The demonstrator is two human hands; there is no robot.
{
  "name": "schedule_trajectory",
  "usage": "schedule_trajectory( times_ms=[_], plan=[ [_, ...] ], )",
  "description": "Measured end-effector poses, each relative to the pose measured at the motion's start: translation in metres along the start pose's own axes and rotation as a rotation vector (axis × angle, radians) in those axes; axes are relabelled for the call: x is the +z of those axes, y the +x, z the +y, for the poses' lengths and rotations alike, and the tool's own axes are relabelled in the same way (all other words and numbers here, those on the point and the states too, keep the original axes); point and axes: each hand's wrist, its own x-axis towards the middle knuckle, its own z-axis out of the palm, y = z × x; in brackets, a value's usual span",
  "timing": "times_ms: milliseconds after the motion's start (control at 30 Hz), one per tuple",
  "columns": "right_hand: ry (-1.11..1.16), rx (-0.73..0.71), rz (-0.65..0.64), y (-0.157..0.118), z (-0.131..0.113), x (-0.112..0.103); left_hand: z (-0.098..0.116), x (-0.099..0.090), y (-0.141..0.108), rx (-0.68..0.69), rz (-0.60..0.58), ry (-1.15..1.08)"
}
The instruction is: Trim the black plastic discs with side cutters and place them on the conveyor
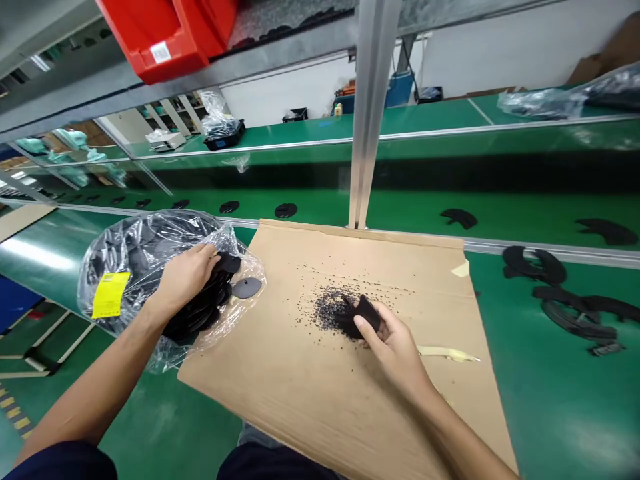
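My left hand (187,280) reaches into the mouth of a clear plastic bag (150,227), its fingers closed on a flat black piece (229,263). More dark flat pieces (200,317) lie piled inside the bag, which bears a yellow label (111,295). Beside them rests a grey disc (247,287) with a small hole, at the bag's edge. My right hand (393,337) grips a curved black piece (367,315) between thumb and fingers, just over a scatter of small black bits (327,307) on the cardboard sheet (280,347). The far side of that piece is partly hidden.
Black curved parts (575,313) lie on the green table to the right. Behind the cardboard, a green belt (410,207) carries spaced black parts (285,211). A metal post (367,120) rises at the cardboard's back edge. Overhead sits a red bin (175,40) on a shelf.
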Motion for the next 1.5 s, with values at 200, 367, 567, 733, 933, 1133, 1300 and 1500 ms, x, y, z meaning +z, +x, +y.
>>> schedule_trajectory(
  times_ms=[200,367,567,733,933,1133,1300,1500],
  plan=[
    [0.143,0.132,-0.049,-0.002,0.000,0.001,0.080,-0.017,-0.023,0.250,0.096,-0.935],
    [0.223,0.235,-0.129,-0.003,-0.005,0.002,0.168,-0.007,-0.023,0.442,0.077,-1.247],
    [0.205,0.254,-0.132,-0.006,-0.004,0.005,0.194,0.015,-0.029,0.484,0.167,-1.225],
    [0.177,0.257,-0.117,-0.007,0.000,0.006,0.188,0.018,-0.033,0.386,0.176,-1.228],
    [0.014,0.166,-0.112,-0.007,-0.001,0.006,0.192,0.021,-0.035,0.368,0.159,-1.275],
    [-0.143,0.047,-0.039,-0.009,-0.001,0.006,0.194,0.020,-0.040,0.385,0.170,-1.356],
    [-0.110,0.004,0.022,-0.010,-0.005,0.005,0.186,0.021,-0.034,0.175,0.145,-1.506],
    [-0.102,-0.040,0.057,-0.009,-0.008,0.004,0.187,0.028,-0.028,0.106,0.083,-1.630]
  ],
)
